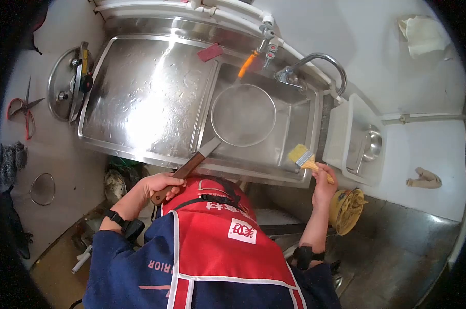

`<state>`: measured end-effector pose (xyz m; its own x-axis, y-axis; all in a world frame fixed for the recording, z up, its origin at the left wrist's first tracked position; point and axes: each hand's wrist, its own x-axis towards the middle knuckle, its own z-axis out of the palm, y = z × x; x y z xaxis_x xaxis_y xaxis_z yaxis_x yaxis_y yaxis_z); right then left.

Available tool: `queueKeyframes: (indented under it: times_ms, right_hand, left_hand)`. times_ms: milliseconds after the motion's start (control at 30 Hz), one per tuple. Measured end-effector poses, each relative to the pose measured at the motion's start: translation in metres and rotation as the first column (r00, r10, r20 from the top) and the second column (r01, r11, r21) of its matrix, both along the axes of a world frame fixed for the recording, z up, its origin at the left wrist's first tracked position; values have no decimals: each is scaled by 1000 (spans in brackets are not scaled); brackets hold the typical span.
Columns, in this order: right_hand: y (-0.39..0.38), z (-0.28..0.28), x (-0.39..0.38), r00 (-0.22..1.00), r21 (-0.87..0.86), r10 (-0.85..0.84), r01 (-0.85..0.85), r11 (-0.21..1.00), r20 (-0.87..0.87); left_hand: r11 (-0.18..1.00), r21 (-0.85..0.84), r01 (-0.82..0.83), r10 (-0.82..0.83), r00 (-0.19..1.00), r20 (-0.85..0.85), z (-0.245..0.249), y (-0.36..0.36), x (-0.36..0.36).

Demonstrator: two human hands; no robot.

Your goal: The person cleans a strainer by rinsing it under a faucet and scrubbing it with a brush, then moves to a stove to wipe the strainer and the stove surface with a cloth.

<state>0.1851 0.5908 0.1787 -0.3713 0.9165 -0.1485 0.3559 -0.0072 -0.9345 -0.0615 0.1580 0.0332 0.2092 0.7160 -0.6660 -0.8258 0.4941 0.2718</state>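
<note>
The scraper point(192, 165) slants over the front edge of the sink point(135, 150), its wooden handle wrapped by the closed left hand point(165, 186), with no gap showing between fingers and wood. Its blade ends right by the rim of the round, mesh-like piece point(243, 115) in the basin (whether metal meets metal, I can't tell). A careless swing of that wrist could knock the rim askew or scratch it, and wet fingers might let the smooth handle turn. The handle's butt lies close to the red apron point(233, 226), so a backward pull could snag the cloth. Over the basin's other front corner, the right hand point(324, 184) has the brush point(305, 157) by its handle, fingers drawn in around it, bristles angled up towards the sink. If that hold is light, a bump on the sink's edge could twist the brush loose, perhaps down towards the yellow bucket point(346, 211) below. Further out, the red pad point(209, 52) sits near the basin's back corner, where a nudge on the wet metal could send it in. Beyond the right hand, a sideways elbow might jolt the white tub point(337, 139) and rattle the metal bowl point(372, 143) inside.
</note>
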Motion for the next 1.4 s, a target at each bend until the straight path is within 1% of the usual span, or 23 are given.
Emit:
queueKeyframes:
  times_ms: [167, 267, 333, 433, 567, 633, 767, 833, 933, 1000, 1067, 1100, 1133, 1200, 1233, 1267, 1300, 1333, 1367, 1400]
  right_hand:
    - [0, 3, -4, 1000, -4, 30, -30, 1000, 4]
    - [-2, 3, -6, 998, 8, 62, -62, 998, -16]
    - [-1, 3, -7, 998, 1, 53, -53, 999, -21]
    - [-2, -1, -7, 998, 14, 55, -55, 998, 5]
    - [-5, 1, -7, 996, 27, 79, -80, 996, 32]
    - [-6, 0, -6, 999, 3, 46, -46, 999, 11]
    - [-6, 0, -2, 999, 21, 31, -31, 999, 14]
    - [-6, 1, 1, 999, -10, 33, -33, 999, -9]
    - [-4, 1, 7, 996, 9, 81, -81, 997, -34]
    - [-3, 1, 6, 997, -5, 72, -72, 997, -38]
    - [-2, -1, 5, 997, -17, 64, -65, 998, -40]
    - [-1, -2, 5, 996, -15, 75, -76, 997, -46]
    - [0, -3, 5, 995, -11, 85, -86, 996, -52]
    - [-1, -2, 1, 995, -2, 85, -85, 996, -52]
    - [-1, -1, -1, 995, 5, 81, -81, 997, -51]
    - [-2, 0, -3, 995, 7, 84, -83, 997, -52]
    - [-3, 1, -5, 996, 16, 79, -79, 997, -32]
    - [-3, 2, -6, 997, 25, 74, -74, 997, -13]
    - [-2, 2, -6, 997, 25, 73, -73, 997, -15]
    - [-2, 2, -4, 997, 26, 73, -73, 997, -11]
  left_hand:
    - [997, 70, 35, -33, 999, -18, -6, -12, 2]
    - [999, 34, 27, -27, 1000, 12, -4, -18, 4]
    - [1000, 12, -13, 13, 999, 50, -3, -19, 5]
    - [999, -12, -39, 39, 998, 51, -2, -15, 3]
    - [999, 1, -39, 39, 998, 58, -2, -6, 1]
    - [998, 16, -65, 64, 996, 59, -3, -5, 1]
    - [997, 22, -72, 70, 995, 68, -1, 3, -3]
    - [996, 5, -92, 91, 992, 90, -6, 6, -3]
    - [996, 12, -90, 88, 989, 116, -8, 12, -6]
    - [995, 17, -102, 99, 989, 109, -6, 19, -7]
    - [994, 1, -113, 113, 989, 97, -11, 31, -8]
    - [993, 32, -109, 109, 994, 15, -19, 38, -7]
    - [993, 31, -113, 113, 994, 14, -24, 48, -8]
    - [999, 27, -31, 36, 978, -206, -29, 70, -10]
    - [999, 29, -33, 38, 978, -207, -25, 80, -12]
    - [993, -91, 75, -114, 798, -592, -20, 90, -13]
    - [962, -244, 121, -272, 459, -846, -18, 94, -14]
    - [963, -243, 120, -271, 457, -847, -18, 94, -14]
    - [960, -278, 26, -273, 285, -919, -18, 92, -14]
    - [954, -293, -72, -285, 101, -953, -17, 92, -14]
